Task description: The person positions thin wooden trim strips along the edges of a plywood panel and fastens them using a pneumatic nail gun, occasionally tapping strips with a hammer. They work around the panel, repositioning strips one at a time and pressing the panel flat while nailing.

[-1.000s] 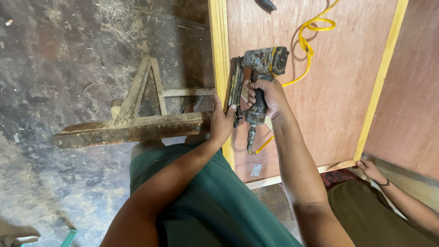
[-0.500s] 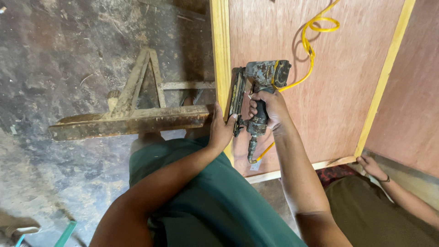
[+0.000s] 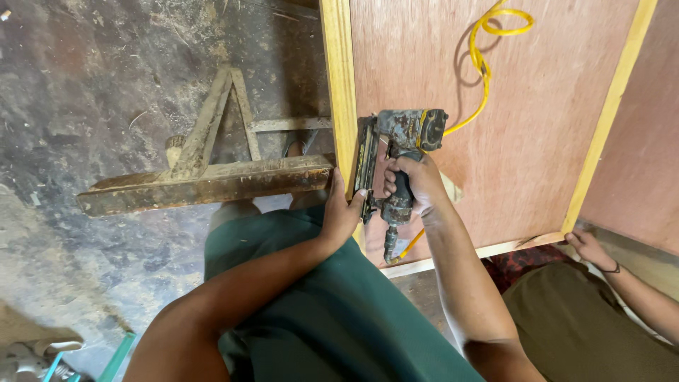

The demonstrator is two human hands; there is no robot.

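Note:
My right hand [image 3: 417, 182] grips the handle of a worn pneumatic nail gun [image 3: 396, 138], whose nose rests against the pale wooden edge strip [image 3: 339, 78] of a reddish plywood panel [image 3: 537, 106]. A yellow air hose [image 3: 488, 64] runs from the gun and coils across the panel. My left hand [image 3: 341, 212] presses flat against the same edge strip just beside the gun's magazine, fingers spread on the wood.
A dirty wooden sawhorse [image 3: 205, 180] stands under the panel's left edge on a dusty concrete floor [image 3: 78, 85]. Another person's hand [image 3: 587, 247] holds the panel's near right corner. A second reddish panel [image 3: 647, 148] lies to the right.
The nail gun and my right hand have shifted slightly along the edge strip; my left hand stays pressed on the strip. The other person's hand remains at the corner.

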